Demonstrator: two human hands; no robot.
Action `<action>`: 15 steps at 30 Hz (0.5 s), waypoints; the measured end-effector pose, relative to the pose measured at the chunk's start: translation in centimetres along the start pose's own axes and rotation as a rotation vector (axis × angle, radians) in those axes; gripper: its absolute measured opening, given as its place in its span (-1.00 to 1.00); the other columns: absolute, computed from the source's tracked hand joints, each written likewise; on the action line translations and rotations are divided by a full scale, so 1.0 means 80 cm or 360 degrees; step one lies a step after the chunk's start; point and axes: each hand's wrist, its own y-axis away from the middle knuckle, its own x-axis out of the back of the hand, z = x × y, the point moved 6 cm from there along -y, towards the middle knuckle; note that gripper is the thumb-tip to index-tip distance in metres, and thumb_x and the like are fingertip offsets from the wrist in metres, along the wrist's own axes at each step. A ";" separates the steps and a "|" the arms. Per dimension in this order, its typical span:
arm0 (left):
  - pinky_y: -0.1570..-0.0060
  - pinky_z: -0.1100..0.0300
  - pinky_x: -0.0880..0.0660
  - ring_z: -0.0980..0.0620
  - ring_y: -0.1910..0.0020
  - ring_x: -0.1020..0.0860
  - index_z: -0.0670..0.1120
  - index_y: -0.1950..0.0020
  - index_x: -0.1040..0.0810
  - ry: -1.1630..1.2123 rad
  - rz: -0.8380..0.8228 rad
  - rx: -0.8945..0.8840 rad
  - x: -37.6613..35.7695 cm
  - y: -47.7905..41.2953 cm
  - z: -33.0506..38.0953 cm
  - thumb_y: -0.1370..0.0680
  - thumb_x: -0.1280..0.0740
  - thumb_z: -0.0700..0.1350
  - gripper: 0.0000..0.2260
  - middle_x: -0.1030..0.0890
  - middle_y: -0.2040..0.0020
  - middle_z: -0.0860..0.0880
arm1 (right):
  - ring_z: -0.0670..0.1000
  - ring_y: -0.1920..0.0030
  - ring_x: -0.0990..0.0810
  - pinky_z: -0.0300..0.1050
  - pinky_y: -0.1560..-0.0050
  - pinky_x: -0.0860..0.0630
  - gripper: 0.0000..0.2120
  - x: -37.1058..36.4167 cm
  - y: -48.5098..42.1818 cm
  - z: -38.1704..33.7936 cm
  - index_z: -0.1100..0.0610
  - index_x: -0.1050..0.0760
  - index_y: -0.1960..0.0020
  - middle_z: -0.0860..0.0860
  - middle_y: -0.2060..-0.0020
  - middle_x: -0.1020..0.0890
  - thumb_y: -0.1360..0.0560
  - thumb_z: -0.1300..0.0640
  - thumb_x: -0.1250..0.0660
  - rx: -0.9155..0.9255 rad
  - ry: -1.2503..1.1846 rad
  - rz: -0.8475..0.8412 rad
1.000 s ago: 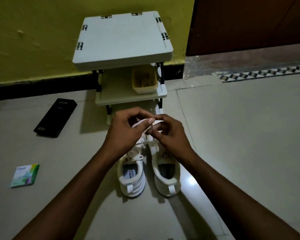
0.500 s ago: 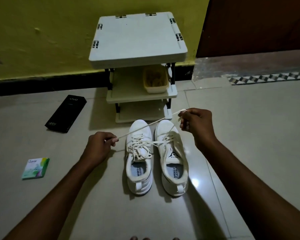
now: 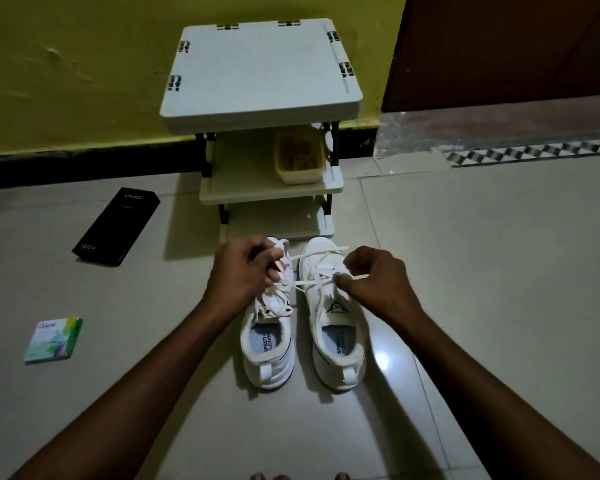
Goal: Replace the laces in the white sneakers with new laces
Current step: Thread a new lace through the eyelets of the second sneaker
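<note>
The sneakers stand side by side on the floor. The left hand and right hand each close their grip on the lace, apparently near its ends. It is limp, light and slippery, so it is best held by its stiff tips.

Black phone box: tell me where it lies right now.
In the head view the black phone box lies on the floor at the left, beside the white shelf rack and beyond the small green packet.
</note>
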 end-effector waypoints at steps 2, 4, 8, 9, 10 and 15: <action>0.25 0.07 -0.66 -0.11 0.33 -0.68 -0.28 0.14 -0.62 0.0100 -0.0081 0.0026 -0.024 -0.001 0.007 -0.58 -0.40 -0.32 -0.90 -0.69 0.28 -0.18 | -0.05 0.06 -0.66 -0.11 -0.05 -0.59 -0.64 -0.009 0.006 -0.005 0.09 -0.64 -0.05 -0.05 0.09 -0.69 -0.29 0.02 -0.57 0.0082 0.0208 -0.0162; 0.18 -0.02 -0.68 -0.23 0.26 -0.71 -0.35 0.16 -0.59 0.0171 -0.0133 0.0077 -0.047 -0.001 0.008 -0.52 -0.42 -0.41 -0.93 -0.68 0.24 -0.27 | 0.00 0.06 -0.66 -0.07 -0.04 -0.59 -0.63 -0.014 0.009 -0.005 0.12 -0.64 -0.07 0.00 0.10 -0.70 -0.30 0.02 -0.56 0.0151 0.0346 -0.0225; 0.22 0.08 -0.68 -0.13 0.24 -0.73 -0.34 0.21 -0.60 0.0044 -0.0148 0.0136 -0.080 0.000 0.006 -0.42 -0.52 -0.42 -0.88 -0.70 0.26 -0.20 | -0.05 0.16 -0.69 -0.11 0.02 -0.63 -0.78 -0.014 0.007 0.011 0.11 -0.68 -0.01 -0.03 0.16 -0.70 -0.37 0.13 -0.49 0.0052 0.0129 -0.0064; 0.24 0.13 -0.67 -0.08 0.26 -0.73 -0.31 0.21 -0.61 0.0004 -0.0151 0.0132 -0.086 0.000 0.006 -0.40 -0.55 -0.40 -0.87 -0.71 0.26 -0.16 | -0.11 0.20 -0.68 -0.25 0.05 -0.61 -0.79 -0.013 0.007 0.017 0.11 -0.68 -0.02 -0.05 0.17 -0.70 -0.38 0.15 -0.49 0.0001 0.0060 -0.0018; 0.24 0.16 -0.66 -0.04 0.27 -0.72 -0.29 0.22 -0.62 -0.0033 -0.0156 0.0120 -0.091 0.000 0.007 -0.39 -0.56 -0.39 -0.86 -0.71 0.27 -0.13 | -0.16 0.23 -0.67 -0.40 0.10 -0.55 -0.77 -0.012 0.007 0.022 0.11 -0.69 -0.04 -0.06 0.17 -0.70 -0.39 0.16 -0.49 -0.0028 0.0011 0.0021; 0.29 0.33 -0.59 0.19 0.34 -0.68 -0.21 0.23 -0.64 -0.0221 -0.0106 0.0112 -0.109 0.000 0.004 -0.38 -0.57 -0.34 -0.86 -0.68 0.36 0.00 | -0.22 0.26 -0.67 -0.35 0.14 -0.56 -0.83 -0.014 0.008 0.050 0.08 -0.71 0.02 -0.11 0.23 -0.71 -0.40 0.21 -0.49 -0.0108 -0.0340 0.0079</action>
